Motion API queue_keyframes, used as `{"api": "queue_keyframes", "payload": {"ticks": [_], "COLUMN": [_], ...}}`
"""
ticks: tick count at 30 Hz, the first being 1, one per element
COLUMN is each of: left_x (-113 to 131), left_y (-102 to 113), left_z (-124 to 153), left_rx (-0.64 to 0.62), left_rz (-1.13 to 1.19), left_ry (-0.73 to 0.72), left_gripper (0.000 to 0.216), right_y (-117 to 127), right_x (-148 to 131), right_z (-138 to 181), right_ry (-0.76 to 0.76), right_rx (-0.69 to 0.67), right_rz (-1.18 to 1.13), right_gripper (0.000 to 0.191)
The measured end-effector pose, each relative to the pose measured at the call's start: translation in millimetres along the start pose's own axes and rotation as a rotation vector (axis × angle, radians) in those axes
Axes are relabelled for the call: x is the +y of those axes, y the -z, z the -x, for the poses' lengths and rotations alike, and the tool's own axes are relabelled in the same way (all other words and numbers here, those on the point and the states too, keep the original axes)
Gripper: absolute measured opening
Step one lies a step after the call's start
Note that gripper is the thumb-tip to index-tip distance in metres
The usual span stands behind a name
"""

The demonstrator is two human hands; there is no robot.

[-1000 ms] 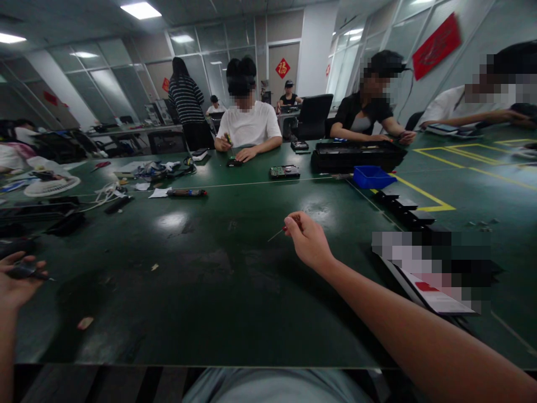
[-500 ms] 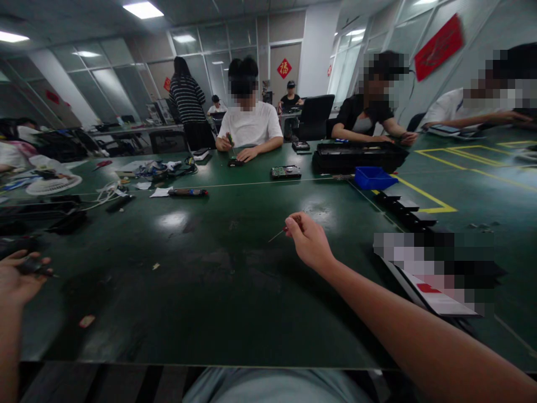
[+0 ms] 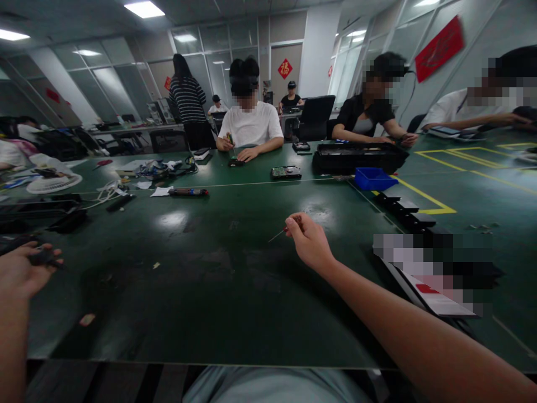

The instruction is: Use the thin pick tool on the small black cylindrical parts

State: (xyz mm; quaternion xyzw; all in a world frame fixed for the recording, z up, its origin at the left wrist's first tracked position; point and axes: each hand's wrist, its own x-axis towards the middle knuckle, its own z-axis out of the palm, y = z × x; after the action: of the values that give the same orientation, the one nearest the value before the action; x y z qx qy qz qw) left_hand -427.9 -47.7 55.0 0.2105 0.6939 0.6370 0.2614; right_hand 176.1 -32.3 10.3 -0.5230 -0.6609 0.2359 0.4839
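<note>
My right hand [image 3: 309, 242] reaches out over the middle of the green table [image 3: 218, 291], fingers closed on a small red-handled screwdriver [image 3: 284, 229] whose thin shaft points left. My left hand [image 3: 23, 271] is at the far left edge, fingers curled round a small dark part [image 3: 42, 258]. Bare table surface lies between the two hands.
A row of black trays [image 3: 405, 212] and a blue bin [image 3: 372, 178] stand to the right. A hard drive [image 3: 286, 172], cables [image 3: 155, 168] and a white fan [image 3: 52, 182] lie further back. Several people sit working along the far side and right.
My left hand has drifted a little up and to the right with the dark part. My right hand and the screwdriver have stayed put.
</note>
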Motion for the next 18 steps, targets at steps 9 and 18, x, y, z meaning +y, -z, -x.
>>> {"api": "queue_keyframes", "payload": {"ticks": [9,18], "left_x": [25.5,47.9], "left_y": [-29.4,-87.9], "left_z": [32.9,88.4], "left_rx": [0.032,-0.022], "left_rz": [-0.025,-0.021], "left_ry": [0.050,-0.016], "left_gripper": [0.033,0.040], "right_y": [0.0,0.5], "right_x": [-1.4,-0.7], "right_z": [0.4,0.8], "right_ry": [-0.002,0.002], "right_rx": [-0.001,0.002], "right_rz": [0.013,0.019], "right_gripper": [0.027,0.028]}}
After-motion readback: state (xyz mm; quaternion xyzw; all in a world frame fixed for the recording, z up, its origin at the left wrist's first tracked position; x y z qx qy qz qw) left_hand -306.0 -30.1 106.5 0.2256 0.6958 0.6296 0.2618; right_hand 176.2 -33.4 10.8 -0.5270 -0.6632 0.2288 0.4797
